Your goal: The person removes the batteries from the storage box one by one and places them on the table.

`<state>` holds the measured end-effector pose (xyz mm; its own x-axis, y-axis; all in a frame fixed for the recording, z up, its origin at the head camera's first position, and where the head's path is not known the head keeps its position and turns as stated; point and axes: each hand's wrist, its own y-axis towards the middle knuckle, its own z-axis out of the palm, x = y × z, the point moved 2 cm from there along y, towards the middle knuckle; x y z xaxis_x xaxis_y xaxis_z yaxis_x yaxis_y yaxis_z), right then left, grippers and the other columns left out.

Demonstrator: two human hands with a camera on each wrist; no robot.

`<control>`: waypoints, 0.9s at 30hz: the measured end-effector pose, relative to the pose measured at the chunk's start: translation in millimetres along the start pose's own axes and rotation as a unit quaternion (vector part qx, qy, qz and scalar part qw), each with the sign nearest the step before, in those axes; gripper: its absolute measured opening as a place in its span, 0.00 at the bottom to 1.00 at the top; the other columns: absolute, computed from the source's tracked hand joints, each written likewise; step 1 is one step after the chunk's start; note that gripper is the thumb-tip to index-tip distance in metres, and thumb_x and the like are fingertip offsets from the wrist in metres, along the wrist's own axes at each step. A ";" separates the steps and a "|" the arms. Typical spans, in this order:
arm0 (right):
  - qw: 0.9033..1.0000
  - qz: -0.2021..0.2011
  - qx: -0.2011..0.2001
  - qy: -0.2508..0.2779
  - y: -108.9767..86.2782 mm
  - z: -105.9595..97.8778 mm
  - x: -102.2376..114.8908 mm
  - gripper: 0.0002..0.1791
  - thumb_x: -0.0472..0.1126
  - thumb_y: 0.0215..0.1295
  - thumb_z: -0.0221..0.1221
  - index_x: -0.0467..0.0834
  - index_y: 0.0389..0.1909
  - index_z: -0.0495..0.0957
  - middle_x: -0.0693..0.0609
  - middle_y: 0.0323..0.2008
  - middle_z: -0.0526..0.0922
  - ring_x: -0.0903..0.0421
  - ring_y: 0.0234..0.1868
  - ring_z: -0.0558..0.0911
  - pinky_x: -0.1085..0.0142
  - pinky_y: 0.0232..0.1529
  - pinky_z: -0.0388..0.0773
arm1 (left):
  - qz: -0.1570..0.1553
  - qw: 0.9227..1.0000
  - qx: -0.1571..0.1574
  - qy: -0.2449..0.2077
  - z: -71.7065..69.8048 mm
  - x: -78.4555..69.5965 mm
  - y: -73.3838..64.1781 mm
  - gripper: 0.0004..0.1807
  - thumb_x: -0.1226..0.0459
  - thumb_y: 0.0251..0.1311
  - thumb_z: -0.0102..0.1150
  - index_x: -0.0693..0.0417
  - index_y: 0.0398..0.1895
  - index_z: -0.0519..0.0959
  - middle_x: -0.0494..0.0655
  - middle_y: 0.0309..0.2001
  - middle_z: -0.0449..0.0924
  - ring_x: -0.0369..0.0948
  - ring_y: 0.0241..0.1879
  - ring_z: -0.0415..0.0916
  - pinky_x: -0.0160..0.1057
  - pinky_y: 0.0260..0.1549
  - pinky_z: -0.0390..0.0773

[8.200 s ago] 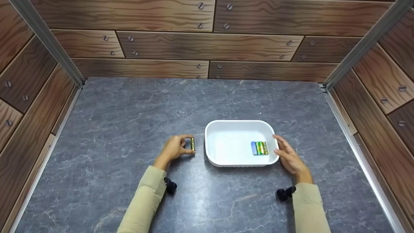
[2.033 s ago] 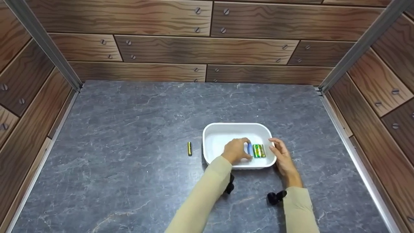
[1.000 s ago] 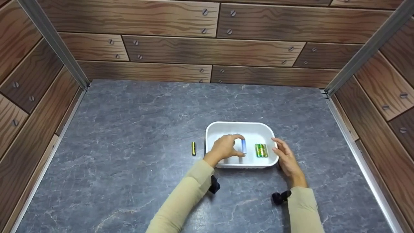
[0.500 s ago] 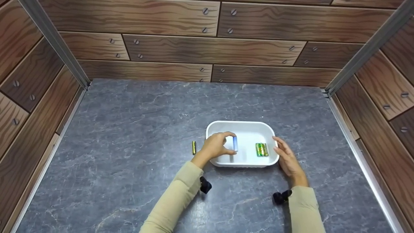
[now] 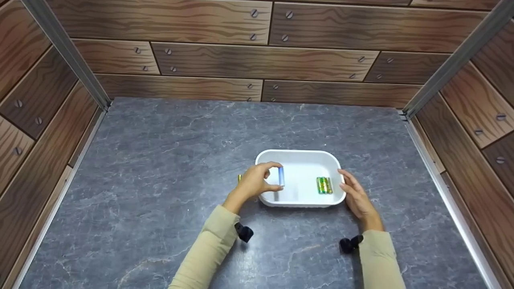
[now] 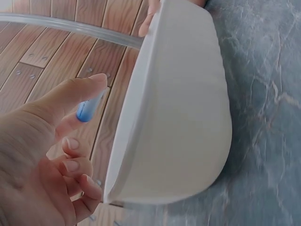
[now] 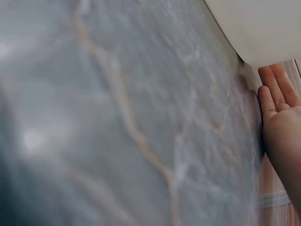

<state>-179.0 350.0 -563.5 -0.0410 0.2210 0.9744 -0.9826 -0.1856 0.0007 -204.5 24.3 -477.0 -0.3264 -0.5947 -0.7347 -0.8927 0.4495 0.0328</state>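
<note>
My left hand [image 5: 252,182] pinches a blue battery [image 5: 281,176] by its two ends between thumb and forefinger. It is above the left part of a white plastic basin [image 5: 299,204]. In the left wrist view the blue battery [image 6: 89,107] shows under the thumb, beside the basin's rim. My right hand [image 5: 358,198] holds the basin's right rim, with fingertips over the edge. Its lower fingers [image 7: 277,89] lie straight beside the basin in the right wrist view. Green-and-gold batteries [image 5: 324,185] lie side by side in the basin's right part. A yellow-and-black battery [image 5: 239,177] is mostly hidden behind my left hand.
The basin stands on a grey marbled tabletop [image 5: 168,140]. Wood-patterned panels [image 5: 257,60] with metal corner strips enclose the back and sides. A small black camera [image 5: 244,232] sits at the left wrist, another black camera [image 5: 350,244] at the right.
The yellow-and-black battery was put down on the table left of the basin. My left hand then lifted the blue battery from the row and moved it left. My right hand stayed at the rim.
</note>
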 end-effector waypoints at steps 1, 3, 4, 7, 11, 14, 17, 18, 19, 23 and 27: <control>1.000 -0.001 0.003 0.001 0.0 -0.4 0.3 0.22 0.32 0.72 0.45 0.59 0.58 0.72 0.66 0.57 0.76 0.70 0.58 0.74 0.76 0.57 0.70 | 0.002 1.000 -0.002 -0.003 -2.0 1.0 -1.0 0.31 0.56 0.45 0.75 0.46 0.56 0.78 0.44 0.26 0.67 0.35 0.24 0.57 0.30 0.24 0.57; 1.000 -0.002 0.008 0.004 -0.2 -0.9 1.1 0.22 0.32 0.72 0.45 0.58 0.58 0.72 0.65 0.57 0.76 0.69 0.58 0.74 0.76 0.57 0.70 | 0.001 1.000 -0.002 -0.008 -5.7 2.8 -3.3 0.31 0.56 0.45 0.75 0.47 0.56 0.78 0.41 0.25 0.63 0.35 0.24 0.56 0.31 0.25 0.57; 1.000 -0.003 0.010 0.006 -0.3 -1.1 1.4 0.22 0.32 0.72 0.45 0.58 0.58 0.72 0.65 0.57 0.76 0.69 0.58 0.74 0.76 0.57 0.70 | 0.001 1.000 -0.001 -0.011 -7.5 3.6 -4.5 0.31 0.56 0.46 0.75 0.47 0.56 0.78 0.41 0.25 0.63 0.36 0.23 0.56 0.31 0.25 0.57; 1.000 -0.006 0.017 0.008 -0.3 -1.3 1.9 0.22 0.32 0.72 0.45 0.57 0.58 0.72 0.64 0.58 0.76 0.69 0.58 0.75 0.76 0.58 0.70 | 0.007 1.000 0.000 -0.016 -12.1 6.6 -7.6 0.31 0.57 0.46 0.74 0.49 0.57 0.78 0.42 0.24 0.62 0.36 0.23 0.55 0.31 0.25 0.56; 1.000 -0.008 0.021 0.007 -0.2 -1.4 1.0 0.22 0.31 0.73 0.44 0.56 0.58 0.72 0.64 0.58 0.76 0.69 0.59 0.74 0.76 0.58 0.70 | 0.011 1.000 -0.007 -0.025 -18.0 10.4 -14.0 0.30 0.58 0.45 0.75 0.50 0.56 0.78 0.46 0.23 0.65 0.36 0.22 0.55 0.31 0.25 0.56; 1.000 -0.007 0.018 0.006 -0.7 -1.5 0.4 0.22 0.31 0.73 0.44 0.56 0.59 0.71 0.64 0.59 0.75 0.69 0.59 0.74 0.76 0.58 0.70 | 0.016 0.999 -0.017 -0.040 -21.0 13.4 -19.7 0.30 0.59 0.44 0.75 0.51 0.55 0.78 0.49 0.24 0.67 0.35 0.23 0.57 0.31 0.25 0.58; 1.000 -0.005 0.015 0.004 -1.1 -2.1 -0.1 0.21 0.33 0.72 0.47 0.57 0.59 0.72 0.65 0.59 0.75 0.70 0.59 0.74 0.77 0.58 0.70 | 0.024 0.998 -0.028 -0.047 -22.4 16.3 -24.7 0.30 0.60 0.44 0.75 0.52 0.54 0.79 0.46 0.23 0.67 0.34 0.23 0.58 0.30 0.25 0.59; 1.000 -0.005 0.014 0.001 -1.1 -2.4 -0.3 0.20 0.34 0.72 0.48 0.58 0.59 0.72 0.66 0.58 0.75 0.71 0.59 0.74 0.77 0.57 0.70 | 0.025 0.998 -0.031 -0.048 -22.5 17.4 -26.0 0.30 0.60 0.44 0.75 0.53 0.54 0.79 0.45 0.23 0.66 0.34 0.23 0.58 0.30 0.25 0.59; 1.000 -0.007 0.015 0.000 -1.1 -2.8 -0.5 0.20 0.35 0.71 0.49 0.58 0.59 0.72 0.66 0.59 0.75 0.71 0.59 0.74 0.77 0.57 0.70 | 0.022 0.998 -0.031 -0.050 -22.5 18.5 -27.0 0.29 0.60 0.44 0.75 0.53 0.54 0.79 0.44 0.24 0.66 0.34 0.24 0.59 0.30 0.25 0.60; 1.000 -0.013 0.024 -0.002 -0.2 -3.6 -1.6 0.20 0.36 0.71 0.49 0.58 0.60 0.71 0.66 0.60 0.74 0.72 0.60 0.73 0.78 0.57 0.69 | -0.003 0.998 -0.025 -0.051 -23.3 22.9 -29.1 0.30 0.59 0.44 0.75 0.51 0.55 0.79 0.43 0.25 0.64 0.36 0.25 0.59 0.31 0.26 0.59; 1.000 0.009 -0.009 -0.012 -0.1 -2.2 -1.1 0.21 0.34 0.71 0.48 0.57 0.59 0.71 0.66 0.58 0.75 0.71 0.59 0.73 0.77 0.57 0.70 | -0.015 0.998 -0.020 -0.052 -26.5 27.8 -30.5 0.31 0.60 0.45 0.75 0.51 0.56 0.78 0.41 0.24 0.62 0.37 0.24 0.58 0.31 0.26 0.58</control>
<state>-179.3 351.9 -565.1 -0.0551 0.1939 0.9795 -0.9847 -0.1730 -0.0212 -194.6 -23.5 -480.4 -0.2670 -0.5347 -0.8018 -0.9140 0.4042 0.0348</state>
